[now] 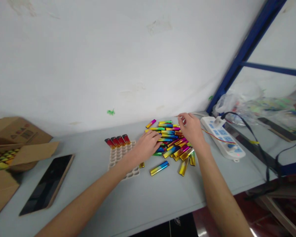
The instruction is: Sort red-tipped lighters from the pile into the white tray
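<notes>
Shiny cases (170, 136) are heaped between your hands: left hand (149, 141) palm-down at the left edge, right hand (189, 126) arched over the far right. Fingers half-curled, can't tell if either's got one tbh.

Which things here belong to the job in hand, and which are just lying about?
Likely in the job:
shiny coloured pieces, piled by the left hand and right hand
pale holed tray
four red-and-black pieces at its far edge

Likely just lying about:
phone
white power strip
open cardboard box (less sure)
</notes>
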`<state>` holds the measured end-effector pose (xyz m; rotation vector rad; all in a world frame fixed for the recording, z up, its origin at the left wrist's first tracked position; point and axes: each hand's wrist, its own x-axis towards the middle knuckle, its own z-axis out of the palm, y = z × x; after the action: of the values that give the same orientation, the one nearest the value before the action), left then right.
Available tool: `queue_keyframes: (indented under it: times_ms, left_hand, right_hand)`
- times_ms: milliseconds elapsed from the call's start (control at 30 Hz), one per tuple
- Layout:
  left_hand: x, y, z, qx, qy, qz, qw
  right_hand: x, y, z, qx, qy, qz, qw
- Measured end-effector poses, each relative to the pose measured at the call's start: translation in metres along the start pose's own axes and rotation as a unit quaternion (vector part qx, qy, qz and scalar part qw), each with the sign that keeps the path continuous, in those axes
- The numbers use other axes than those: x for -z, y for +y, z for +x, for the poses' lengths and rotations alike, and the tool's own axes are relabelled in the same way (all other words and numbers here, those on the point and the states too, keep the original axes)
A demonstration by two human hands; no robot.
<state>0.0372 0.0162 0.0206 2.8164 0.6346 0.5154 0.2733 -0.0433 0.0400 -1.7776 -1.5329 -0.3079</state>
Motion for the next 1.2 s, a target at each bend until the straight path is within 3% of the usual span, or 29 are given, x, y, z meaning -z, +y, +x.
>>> queue_keyframes:
  times_ms: [167, 400, 533, 633, 700, 933, 1067, 1200]
  left_hand:
    - [-0.006, 0.001, -0.006, -0.018, -0.019, 0.043, 0.999]
    - [0.012, 0.005, -0.014, -0.022, -0.037, 0.054, 0.998]
    - [0.015, 0.002, -0.013, -0.035, -0.071, 0.02, 0.997]
    - [0.011, -0.005, -0.01, -0.034, -0.047, 0.01, 0.998]
    - [0.007, -0.01, -0.005, -0.03, -0.038, 0.027, 0.998]
    - [0.0, -0.009, 0.016, -0.026, -0.098, 0.134, 0.986]
    - [0.003, -0.002, 0.021, -0.019, -0.112, 0.158, 0.981]
    - [0.016, -0.004, 0.019, -0.019, -0.085, 0.16, 0.983]
  right_hand:
    - [0.011, 0.01, 0.004, -0.033, 0.054, -0.005, 0.998]
    - [0.018, 0.019, 0.006, -0.064, 0.1, 0.0, 0.993]
    - [0.015, 0.017, 0.005, -0.069, 0.091, 0.003, 0.994]
    - [0.013, 0.013, 0.005, -0.064, 0.079, 0.005, 0.995]
    - [0.013, 0.011, 0.005, -0.06, 0.073, 0.005, 0.995]
    - [0.008, 0.002, 0.004, -0.043, 0.045, 0.009, 0.998]
    - [0.003, -0.004, 0.003, -0.034, 0.026, 0.009, 0.999]
    - [0.001, -0.004, 0.002, -0.023, 0.017, 0.013, 1.0]
